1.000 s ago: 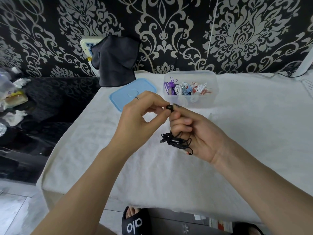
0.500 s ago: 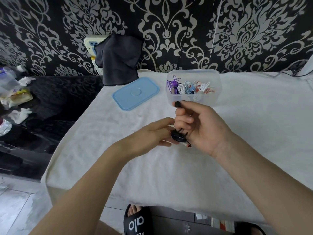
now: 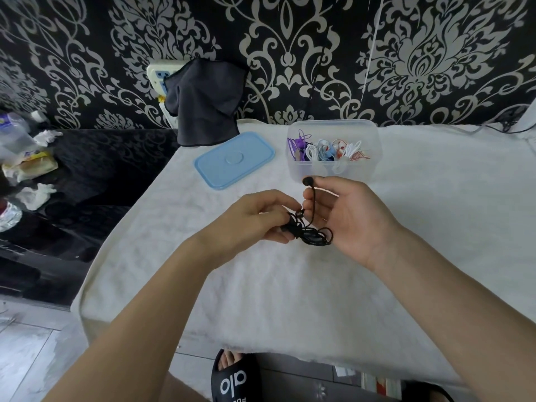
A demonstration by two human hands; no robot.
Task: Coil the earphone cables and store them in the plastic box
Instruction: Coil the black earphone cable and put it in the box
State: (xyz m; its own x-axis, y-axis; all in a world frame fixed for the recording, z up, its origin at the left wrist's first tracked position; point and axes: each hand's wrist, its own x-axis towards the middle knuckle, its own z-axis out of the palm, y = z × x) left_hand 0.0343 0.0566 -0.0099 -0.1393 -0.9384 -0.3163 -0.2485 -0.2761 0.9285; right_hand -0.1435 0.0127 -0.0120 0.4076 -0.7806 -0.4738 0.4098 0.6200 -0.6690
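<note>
A black earphone cable (image 3: 313,235) hangs in a loose bundle between my two hands above the white cloth. My left hand (image 3: 255,220) pinches the bundle at its left side. My right hand (image 3: 348,216) pinches one black earbud (image 3: 307,180) between thumb and forefinger, with the cord running down across its fingers into the bundle. Behind my right hand stands the clear plastic box (image 3: 333,169), open, with several coiled earphones in purple, white, blue and red inside. Its blue lid (image 3: 235,159) lies flat to the left of the box.
A white cloth covers the table (image 3: 290,300). A dark grey cloth (image 3: 206,103) hangs over a wall socket at the back. Left of the table is a black surface (image 3: 95,166) with tissues and wrapped items. A black slipper (image 3: 235,378) shows below the table's front edge.
My left hand dropped from the earbud to the bundle and now pinches it. My right hand kept the earbud, and the bundle has loosened into wider loops.
</note>
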